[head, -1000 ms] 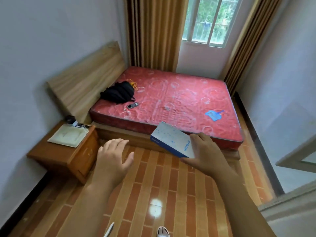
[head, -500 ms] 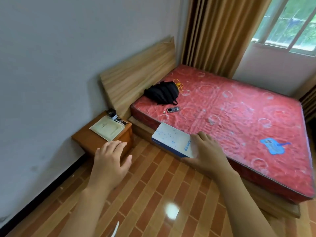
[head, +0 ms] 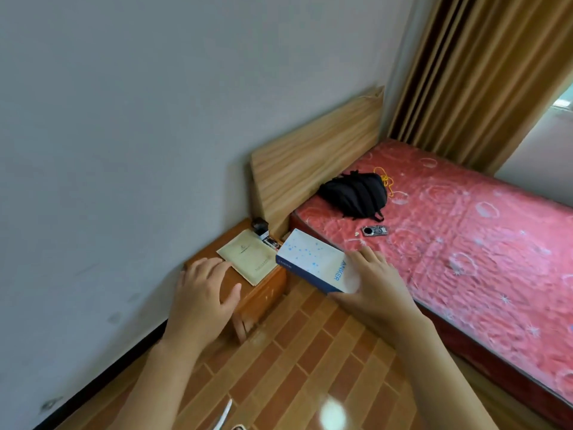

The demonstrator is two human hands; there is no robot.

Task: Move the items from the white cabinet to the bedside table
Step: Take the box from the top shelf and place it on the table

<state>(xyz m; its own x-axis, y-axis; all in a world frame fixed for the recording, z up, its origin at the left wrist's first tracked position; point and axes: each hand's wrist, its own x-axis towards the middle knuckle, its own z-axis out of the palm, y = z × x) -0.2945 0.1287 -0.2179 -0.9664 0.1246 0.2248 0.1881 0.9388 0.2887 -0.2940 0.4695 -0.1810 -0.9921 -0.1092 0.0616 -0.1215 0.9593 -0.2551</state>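
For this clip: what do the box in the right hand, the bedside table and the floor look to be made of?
Box: printed cardboard, apparently, with a smooth white top, blue sides, sharp folded edges.
Bedside table: wood or wood veneer with an orange-brown varnish, judging by its slight sheen.
Floor: glazed tile in a brick pattern; it mirrors a bright light spot.

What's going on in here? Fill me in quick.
A person is carrying a white and blue box in the right hand, held in the air near the wooden bedside table. The left hand is open and holds nothing, out in front of the table. A yellowish booklet and a small black item already lie on the table. A black backpack sits on the red mattress.
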